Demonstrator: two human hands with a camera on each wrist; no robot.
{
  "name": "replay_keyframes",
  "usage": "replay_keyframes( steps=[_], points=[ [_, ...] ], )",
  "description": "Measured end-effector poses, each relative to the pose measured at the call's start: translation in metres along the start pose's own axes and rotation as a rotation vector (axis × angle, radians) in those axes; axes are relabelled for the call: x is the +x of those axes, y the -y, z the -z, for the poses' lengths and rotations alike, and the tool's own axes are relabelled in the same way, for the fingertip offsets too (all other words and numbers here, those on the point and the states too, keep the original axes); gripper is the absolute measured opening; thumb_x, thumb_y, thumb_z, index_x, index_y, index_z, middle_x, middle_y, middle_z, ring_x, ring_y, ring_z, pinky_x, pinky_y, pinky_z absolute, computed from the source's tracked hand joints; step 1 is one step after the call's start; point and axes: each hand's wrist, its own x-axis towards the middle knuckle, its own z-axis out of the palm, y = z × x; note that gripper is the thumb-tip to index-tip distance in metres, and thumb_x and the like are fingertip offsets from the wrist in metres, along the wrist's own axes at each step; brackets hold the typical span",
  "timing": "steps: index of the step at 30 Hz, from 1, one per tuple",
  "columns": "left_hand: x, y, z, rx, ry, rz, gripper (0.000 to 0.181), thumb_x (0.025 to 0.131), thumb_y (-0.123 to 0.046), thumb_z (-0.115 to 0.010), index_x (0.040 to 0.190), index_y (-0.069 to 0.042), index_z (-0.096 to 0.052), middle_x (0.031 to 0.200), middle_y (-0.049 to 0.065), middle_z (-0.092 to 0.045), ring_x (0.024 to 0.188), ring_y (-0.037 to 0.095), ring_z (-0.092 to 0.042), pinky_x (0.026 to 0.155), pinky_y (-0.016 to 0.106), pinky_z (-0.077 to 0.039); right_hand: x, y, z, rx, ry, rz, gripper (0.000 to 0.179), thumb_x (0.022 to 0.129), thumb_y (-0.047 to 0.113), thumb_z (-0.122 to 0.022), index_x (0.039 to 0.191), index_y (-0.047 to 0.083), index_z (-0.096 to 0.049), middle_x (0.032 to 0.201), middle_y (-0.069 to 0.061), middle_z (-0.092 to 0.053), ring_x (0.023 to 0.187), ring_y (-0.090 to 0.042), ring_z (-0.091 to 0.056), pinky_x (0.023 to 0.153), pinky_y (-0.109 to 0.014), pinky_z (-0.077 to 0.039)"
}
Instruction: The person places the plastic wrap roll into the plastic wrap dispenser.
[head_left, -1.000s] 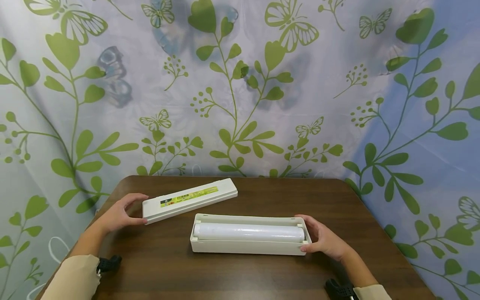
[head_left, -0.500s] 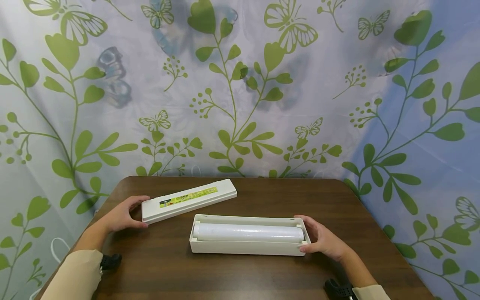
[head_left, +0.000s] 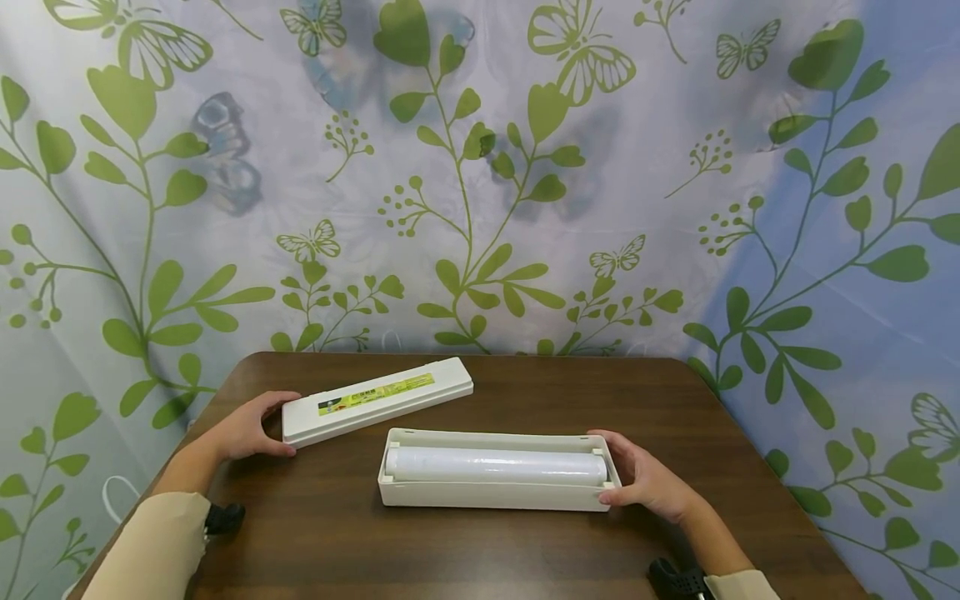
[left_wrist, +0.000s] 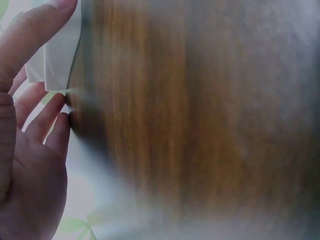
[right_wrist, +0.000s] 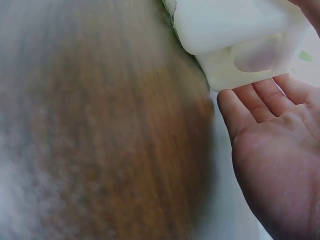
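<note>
A white cling film box (head_left: 495,495) lies lengthwise on the brown table, its top off. Inside rests a roll of clear-white cling film (head_left: 498,466). My right hand (head_left: 651,479) grips the box's right end, thumb at the near corner and fingers at the far one. Behind and to the left, slanted, lies the white lid (head_left: 390,403) with a yellow-green label. Its left end is held between the thumb and fingers of my left hand (head_left: 243,427). In the left wrist view only the lid's end (left_wrist: 62,55) shows; the right wrist view has the box's end (right_wrist: 225,70).
The brown wooden table (head_left: 420,558) has rounded far corners. Right behind it hangs a curtain (head_left: 480,208) printed with green leaves and butterflies. A black strap (head_left: 225,518) is on the left wrist, another black strap (head_left: 675,577) on the right.
My left hand has shifted its hold slightly at the lid's end, and the lid sits a touch further left. The right hand and the box have stayed almost still.
</note>
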Motion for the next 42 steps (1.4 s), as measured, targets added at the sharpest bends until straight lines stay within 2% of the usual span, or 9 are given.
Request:
replay_keyframes(
  steps=[11,19,27,34,42],
  points=[
    [0.0019,0.0022,-0.0019,0.051,0.003,0.025,0.096,0.070,-0.041,-0.094,0.146,-0.004,-0.049,0.146,0.026,-0.050,0.131,0.046,-0.047,0.105,0.065,-0.037,0.0004,-0.0016,0.0000,0.002,-0.003,0.001,0.087,0.083,0.003,-0.079,0.154,0.000,-0.029,0.142,-0.020,-0.049,0.117,-0.015,-0.059,0.093,-0.035,-0.056],
    [0.0043,0.0034,-0.0039,0.047,0.014,0.037,0.095,0.071,-0.041,-0.093,0.146,-0.004,-0.048,0.145,0.026,-0.050,0.129,0.045,-0.047,0.105,0.065,-0.037,0.0004,-0.0018,0.0006,-0.004,-0.001,-0.003,0.087,0.083,0.004,-0.079,0.154,0.001,-0.029,0.142,-0.020,-0.049,0.118,-0.015,-0.059,0.093,-0.034,-0.056],
    [0.0060,0.0037,-0.0065,0.047,0.010,0.014,0.095,0.072,-0.040,-0.093,0.146,-0.003,-0.048,0.144,0.025,-0.052,0.126,0.042,-0.049,0.103,0.061,-0.040,0.0004,-0.0023,0.0006,0.006,0.000,-0.003,0.087,0.083,0.003,-0.079,0.155,0.001,-0.029,0.143,-0.020,-0.049,0.118,-0.015,-0.059,0.093,-0.034,-0.056],
    [0.0066,0.0040,-0.0071,0.047,0.009,0.014,0.093,0.072,-0.040,-0.093,0.145,-0.004,-0.049,0.143,0.024,-0.053,0.127,0.042,-0.050,0.104,0.062,-0.039,0.0005,-0.0042,0.0012,0.009,0.001,-0.002,0.087,0.083,0.003,-0.078,0.155,0.001,-0.029,0.143,-0.023,-0.047,0.118,-0.016,-0.059,0.093,-0.035,-0.056],
    [0.0067,0.0046,-0.0072,0.059,-0.001,0.021,0.093,0.071,-0.041,-0.093,0.144,-0.003,-0.049,0.142,0.024,-0.053,0.126,0.042,-0.050,0.104,0.062,-0.039,0.0005,-0.0037,0.0013,0.015,0.003,-0.002,0.087,0.083,0.002,-0.078,0.155,0.000,-0.028,0.143,-0.021,-0.048,0.118,-0.016,-0.059,0.093,-0.035,-0.056]
  ],
)
